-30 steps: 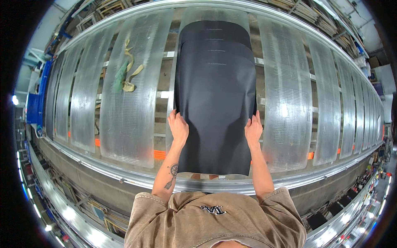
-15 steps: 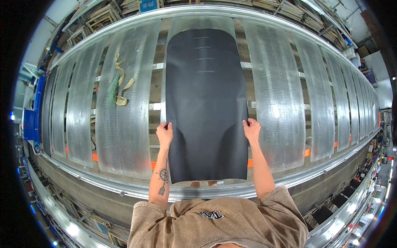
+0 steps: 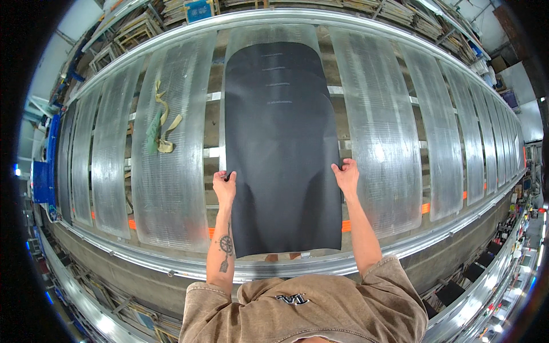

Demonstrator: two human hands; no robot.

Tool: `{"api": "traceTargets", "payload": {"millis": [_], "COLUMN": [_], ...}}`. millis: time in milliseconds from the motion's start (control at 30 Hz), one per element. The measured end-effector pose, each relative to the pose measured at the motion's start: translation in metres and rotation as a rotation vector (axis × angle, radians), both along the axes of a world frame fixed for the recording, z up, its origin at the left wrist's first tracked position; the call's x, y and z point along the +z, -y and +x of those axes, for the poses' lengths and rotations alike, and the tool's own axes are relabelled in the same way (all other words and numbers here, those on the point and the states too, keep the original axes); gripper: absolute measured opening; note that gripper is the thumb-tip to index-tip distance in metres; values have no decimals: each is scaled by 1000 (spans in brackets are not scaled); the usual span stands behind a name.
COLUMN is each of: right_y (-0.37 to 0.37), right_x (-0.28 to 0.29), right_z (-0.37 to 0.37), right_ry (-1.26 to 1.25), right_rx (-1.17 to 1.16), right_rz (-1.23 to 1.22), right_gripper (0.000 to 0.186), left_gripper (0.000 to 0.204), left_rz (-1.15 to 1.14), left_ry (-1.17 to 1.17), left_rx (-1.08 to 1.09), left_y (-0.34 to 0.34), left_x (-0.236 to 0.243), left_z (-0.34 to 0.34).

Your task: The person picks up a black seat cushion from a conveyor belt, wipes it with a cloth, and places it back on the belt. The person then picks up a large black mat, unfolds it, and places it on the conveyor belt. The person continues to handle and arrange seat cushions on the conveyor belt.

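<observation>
**Both hands pinch the long edges of a dark sheet on a slatted metal bench**

The frame (image 3: pixel 320 266) is the biggest thing here, a long metal bench curving across the room, and I'll place everything from it. Across it lie ribbed translucent panels (image 3: pixel 171 188); I count about a dozen, though those toward the far right end shrink and run together, so the number is unsure. Small orange tabs show near the frame's front rail, some half covered.

One dark sheet (image 3: pixel 280 148) lies flat across the middle of the frame, on top of one panel, running from the back rail almost to the front rail. A few faint short lines mark its far end; I cannot make out what they are. Its near edge hangs just over the front rail, with something pale barely showing beneath.

Both forearms reach out straight from the front rail. The left hand (image 3: pixel 223 187) grips the sheet's left edge, fingers curled and closed on it, thumb on top. The right hand (image 3: pixel 346 176) holds the right edge likewise, fingers folded over the edge and clamped.

One tangle of yellow and green strap (image 3: pixel 160 128) lies on a panel to the left of the sheet, well apart from the hands.
</observation>
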State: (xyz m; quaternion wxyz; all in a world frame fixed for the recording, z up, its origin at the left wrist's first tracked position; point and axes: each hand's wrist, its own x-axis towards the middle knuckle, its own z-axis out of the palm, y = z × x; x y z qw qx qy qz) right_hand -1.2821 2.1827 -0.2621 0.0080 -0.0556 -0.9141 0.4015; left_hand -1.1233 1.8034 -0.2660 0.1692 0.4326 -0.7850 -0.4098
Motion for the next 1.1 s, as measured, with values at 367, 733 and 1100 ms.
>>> {"api": "traceTargets", "payload": {"millis": [367,733,1100], "right_y": [-18,-52,-44], "right_x": [14,-42,-39], "right_z": [-2,71,70], "right_ry": [136,211,135], "right_rx": [198,77,134], "right_rz": [-85,-365,-333], "right_gripper": [39,24,22], "left_gripper": [29,28,44], "left_rz": [214,445,-122], "left_ry": [45,-71,190], "left_rx": [-189,-189,-213], "left_y": [10,-11,-47], "left_x": [21,3,26], "left_z": [8,67,63]}}
